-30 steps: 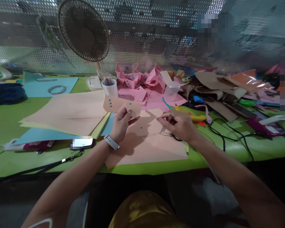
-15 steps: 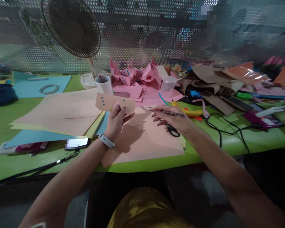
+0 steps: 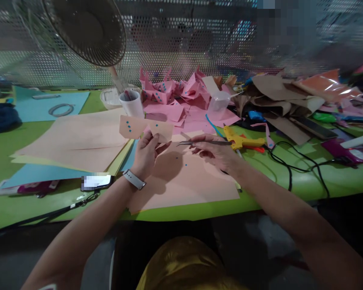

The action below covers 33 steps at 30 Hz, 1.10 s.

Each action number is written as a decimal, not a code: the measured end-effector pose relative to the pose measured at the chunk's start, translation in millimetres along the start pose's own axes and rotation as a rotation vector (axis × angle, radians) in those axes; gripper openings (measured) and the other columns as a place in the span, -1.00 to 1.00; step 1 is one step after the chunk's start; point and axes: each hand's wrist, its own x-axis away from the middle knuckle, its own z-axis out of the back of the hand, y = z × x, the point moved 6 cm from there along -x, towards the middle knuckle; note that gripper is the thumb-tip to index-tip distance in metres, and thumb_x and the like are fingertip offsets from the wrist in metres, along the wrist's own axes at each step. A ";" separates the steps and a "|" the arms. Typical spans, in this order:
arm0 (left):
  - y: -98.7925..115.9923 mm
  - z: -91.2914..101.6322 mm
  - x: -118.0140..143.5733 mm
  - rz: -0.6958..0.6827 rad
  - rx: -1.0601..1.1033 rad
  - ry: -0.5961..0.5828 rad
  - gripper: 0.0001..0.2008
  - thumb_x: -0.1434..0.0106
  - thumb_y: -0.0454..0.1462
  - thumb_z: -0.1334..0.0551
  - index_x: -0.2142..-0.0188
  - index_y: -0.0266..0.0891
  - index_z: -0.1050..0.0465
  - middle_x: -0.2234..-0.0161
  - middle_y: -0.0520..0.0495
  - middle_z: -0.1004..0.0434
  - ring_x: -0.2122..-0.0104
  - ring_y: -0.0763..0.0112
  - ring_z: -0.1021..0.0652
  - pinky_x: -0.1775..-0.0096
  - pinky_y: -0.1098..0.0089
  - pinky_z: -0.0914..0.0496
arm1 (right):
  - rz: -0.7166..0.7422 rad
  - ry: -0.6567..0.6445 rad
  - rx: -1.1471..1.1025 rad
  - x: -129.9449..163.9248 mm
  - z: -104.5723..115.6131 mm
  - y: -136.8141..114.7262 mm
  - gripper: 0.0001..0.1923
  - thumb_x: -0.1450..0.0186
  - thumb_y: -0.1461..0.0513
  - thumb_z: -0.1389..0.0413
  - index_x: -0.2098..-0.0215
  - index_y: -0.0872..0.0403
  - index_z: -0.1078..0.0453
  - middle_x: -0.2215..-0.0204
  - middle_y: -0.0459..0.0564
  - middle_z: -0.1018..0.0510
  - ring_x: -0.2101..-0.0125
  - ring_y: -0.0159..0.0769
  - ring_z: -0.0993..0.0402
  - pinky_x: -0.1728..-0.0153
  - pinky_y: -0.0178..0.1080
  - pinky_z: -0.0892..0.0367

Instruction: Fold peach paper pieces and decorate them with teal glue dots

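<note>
My left hand [image 3: 147, 152] holds up a folded peach paper piece [image 3: 132, 127] with small blue dots stuck on it. My right hand [image 3: 215, 152] grips thin metal tweezers [image 3: 196, 142] whose tips point left toward that piece, a short gap away. Both hands hover over a peach paper sheet [image 3: 196, 184] that carries a few loose blue dots [image 3: 185, 164]. A grey watch band sits on my left wrist.
A table fan [image 3: 87, 28] stands at the back left, a white cup [image 3: 132, 104] beside it. Pink folded papers [image 3: 181, 96] pile behind. A yellow glue gun [image 3: 242, 141], black cable [image 3: 290, 163], phone [image 3: 97, 181], brown paper scraps [image 3: 278, 100] lie around on the green table [image 3: 33, 205].
My right hand lifted off the sheet with the tweezers and brought their tips left toward the held paper piece. The left hand stayed nearly still.
</note>
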 end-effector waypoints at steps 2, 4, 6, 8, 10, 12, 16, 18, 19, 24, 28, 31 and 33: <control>-0.8 0.5 -0.1 0.010 -0.012 0.002 -0.87 -0.17 -0.27 -0.33 0.26 -0.13 -0.45 0.18 0.01 -0.56 0.14 0.34 -0.58 -0.02 0.19 -0.50 | 0.015 0.040 -0.020 -3.6 4.8 3.3 -0.82 -0.09 0.12 -0.34 0.34 -0.04 -0.55 0.45 -0.10 -0.61 0.43 -0.38 -0.53 0.45 -0.33 -0.39; -1.5 0.8 -0.1 0.018 -0.018 0.003 -0.87 -0.18 -0.28 -0.33 0.26 -0.13 -0.45 0.18 0.01 -0.57 0.13 0.33 -0.58 -0.04 0.17 -0.49 | 0.003 0.080 0.007 -7.8 8.4 9.1 -0.77 -0.10 0.04 -0.34 0.37 -0.02 -0.55 0.50 -0.09 -0.59 0.49 -0.37 -0.50 0.55 -0.33 -0.33; -1.9 0.9 0.0 0.020 -0.020 0.007 -0.89 -0.19 -0.29 -0.32 0.27 -0.14 -0.45 0.18 0.01 -0.57 0.12 0.32 -0.58 -0.05 0.16 -0.49 | -0.017 0.084 0.053 -10.8 8.7 13.9 -0.70 -0.07 0.01 -0.35 0.33 0.00 -0.55 0.52 -0.08 -0.59 0.51 -0.37 -0.50 0.65 -0.36 -0.22; -2.1 1.2 0.1 0.021 -0.023 0.013 -0.90 -0.19 -0.31 -0.32 0.27 -0.15 -0.46 0.17 0.00 -0.57 0.11 0.32 -0.58 -0.06 0.15 -0.48 | -0.041 0.056 0.060 -11.8 6.8 16.3 -0.65 -0.02 0.03 -0.40 0.30 0.02 -0.55 0.51 -0.08 -0.61 0.50 -0.38 -0.51 0.66 -0.39 -0.19; -1.9 1.5 0.0 0.017 -0.024 0.018 -0.90 -0.18 -0.31 -0.32 0.28 -0.16 -0.45 0.17 0.00 -0.57 0.12 0.32 -0.58 -0.05 0.15 -0.49 | -0.062 0.024 0.050 -11.0 4.8 16.1 -0.65 0.00 0.03 -0.42 0.34 0.05 -0.55 0.51 -0.07 -0.63 0.52 -0.42 -0.51 0.65 -0.42 -0.22; -2.1 1.6 -0.3 0.014 -0.031 0.016 -0.89 -0.18 -0.30 -0.32 0.27 -0.16 -0.45 0.16 -0.01 -0.57 0.14 0.34 -0.58 -0.04 0.17 -0.50 | -0.075 -0.014 0.064 -10.0 2.9 14.8 -0.64 -0.01 0.00 -0.41 0.39 0.08 -0.55 0.51 -0.04 -0.64 0.56 -0.45 -0.50 0.68 -0.44 -0.20; -3.8 2.2 -1.6 0.012 -0.031 0.004 -0.88 -0.18 -0.29 -0.33 0.28 -0.17 -0.43 0.17 0.01 -0.57 0.16 0.37 -0.58 -0.01 0.20 -0.52 | -0.087 -0.048 0.077 -10.0 1.3 14.4 -0.57 0.04 -0.03 -0.43 0.38 0.11 -0.56 0.51 -0.01 -0.66 0.56 -0.46 -0.53 0.69 -0.49 -0.22; -4.5 2.7 -2.0 0.008 -0.016 0.001 -0.89 -0.19 -0.30 -0.32 0.29 -0.17 -0.42 0.19 0.02 -0.57 0.17 0.38 -0.58 0.00 0.19 -0.52 | -0.094 -0.024 0.070 -10.5 2.3 15.6 -0.57 0.07 0.00 -0.45 0.39 0.12 -0.55 0.52 -0.02 -0.66 0.57 -0.46 -0.53 0.67 -0.49 -0.27; -4.6 2.8 -2.0 0.005 -0.012 -0.003 -0.90 -0.20 -0.30 -0.31 0.29 -0.17 -0.42 0.20 0.02 -0.57 0.18 0.38 -0.59 0.00 0.19 -0.52 | -0.097 -0.009 0.072 -10.6 2.9 16.2 -0.58 0.07 0.02 -0.45 0.39 0.12 -0.55 0.52 -0.02 -0.66 0.58 -0.46 -0.53 0.68 -0.50 -0.27; -3.6 1.3 -0.7 0.004 -0.023 -0.024 -0.91 -0.22 -0.30 -0.30 0.30 -0.18 -0.41 0.18 0.00 -0.56 0.18 0.39 -0.58 -0.02 0.19 -0.51 | -0.127 0.006 0.081 -10.2 4.0 18.0 -0.67 0.03 0.11 -0.45 0.39 0.13 -0.55 0.52 -0.01 -0.66 0.58 -0.46 -0.53 0.70 -0.51 -0.24; -3.5 1.0 0.3 0.015 -0.023 -0.015 -0.93 -0.22 -0.31 -0.29 0.29 -0.19 -0.41 0.19 0.00 -0.56 0.20 0.41 -0.58 -0.01 0.19 -0.51 | -0.142 -0.037 0.083 -10.5 4.2 17.5 -0.71 0.00 0.14 -0.44 0.38 0.13 -0.56 0.51 -0.01 -0.66 0.57 -0.45 -0.54 0.70 -0.51 -0.27; -3.7 0.7 0.7 0.023 -0.022 -0.010 -0.93 -0.22 -0.31 -0.29 0.31 -0.20 -0.41 0.19 0.00 -0.56 0.20 0.42 -0.58 0.00 0.21 -0.52 | -0.153 -0.050 0.082 -10.5 5.2 17.8 -0.71 -0.01 0.15 -0.44 0.38 0.13 -0.56 0.50 -0.01 -0.66 0.54 -0.43 -0.57 0.63 -0.50 -0.39; -3.5 0.0 1.0 0.022 -0.030 -0.015 -0.93 -0.22 -0.31 -0.29 0.31 -0.19 -0.41 0.20 0.01 -0.57 0.20 0.42 -0.58 0.00 0.22 -0.52 | -0.158 -0.048 0.081 -10.3 5.8 18.4 -0.71 -0.01 0.15 -0.44 0.37 0.14 -0.56 0.49 -0.01 -0.67 0.54 -0.43 -0.58 0.58 -0.48 -0.45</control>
